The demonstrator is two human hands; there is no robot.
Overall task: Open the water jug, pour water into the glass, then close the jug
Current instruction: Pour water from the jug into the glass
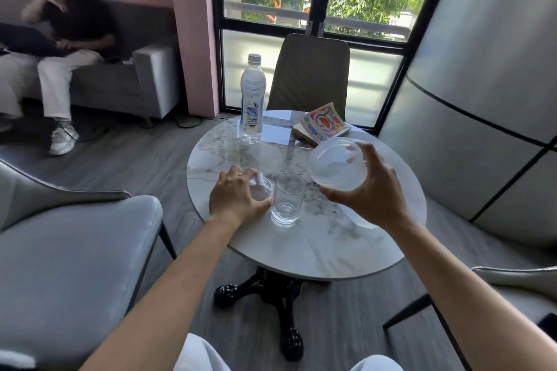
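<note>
Pouring stage: right hand point(372, 189) grips the tilted clear jug point(337, 164) above and just right of the empty glass point(287, 199) near the tabletop's point(331, 250) near edge, left hand point(236, 196) closed over the lid point(262, 186); next, tilt further over the rim.

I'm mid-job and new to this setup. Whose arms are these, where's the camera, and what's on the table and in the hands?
There is no machine here: the bare arms belong to a person wearing one camera on the head, looking forward and down. The round marble table carries an empty glass, a capped water bottle at the far edge and a book. The right hand holds a clear jug in the air, tilted toward the glass. The left hand rests on the table over a small clear piece, probably the jug's lid. Another person sits on a sofa in the background.
</note>
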